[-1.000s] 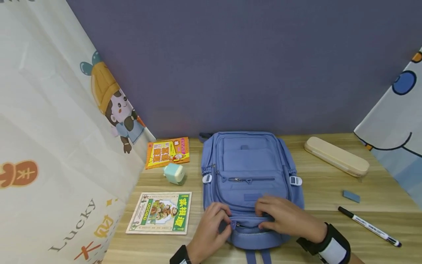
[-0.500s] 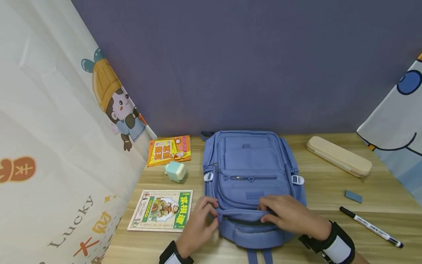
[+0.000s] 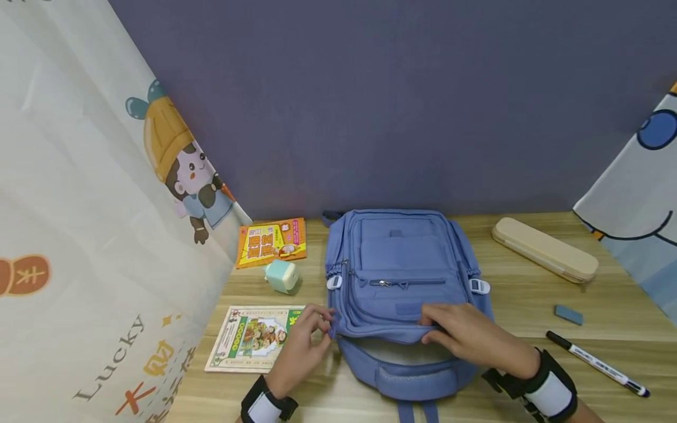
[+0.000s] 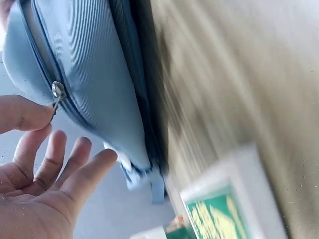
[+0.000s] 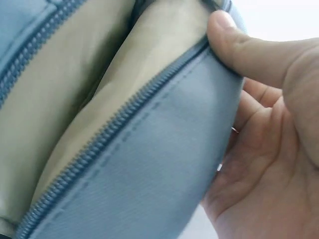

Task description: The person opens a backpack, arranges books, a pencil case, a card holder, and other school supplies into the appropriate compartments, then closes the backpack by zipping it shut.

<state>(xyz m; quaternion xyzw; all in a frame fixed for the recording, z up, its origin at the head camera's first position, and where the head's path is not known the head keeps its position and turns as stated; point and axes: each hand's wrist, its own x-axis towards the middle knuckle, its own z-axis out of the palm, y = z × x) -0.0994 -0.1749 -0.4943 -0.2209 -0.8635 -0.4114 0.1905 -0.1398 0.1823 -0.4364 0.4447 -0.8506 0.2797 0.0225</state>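
Left hand (image 3: 298,351) pinching zipper pull (image 4: 59,91) at eight o'clock on blue backpack (image 3: 402,254), right hand (image 3: 471,333) gripping pocket edge (image 5: 117,119) at five, tabletop (image 3: 520,305) spreading at three

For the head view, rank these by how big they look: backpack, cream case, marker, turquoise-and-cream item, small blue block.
1. backpack
2. cream case
3. marker and turquoise-and-cream item, left unranked: the marker looks longer, the other much thicker
4. small blue block
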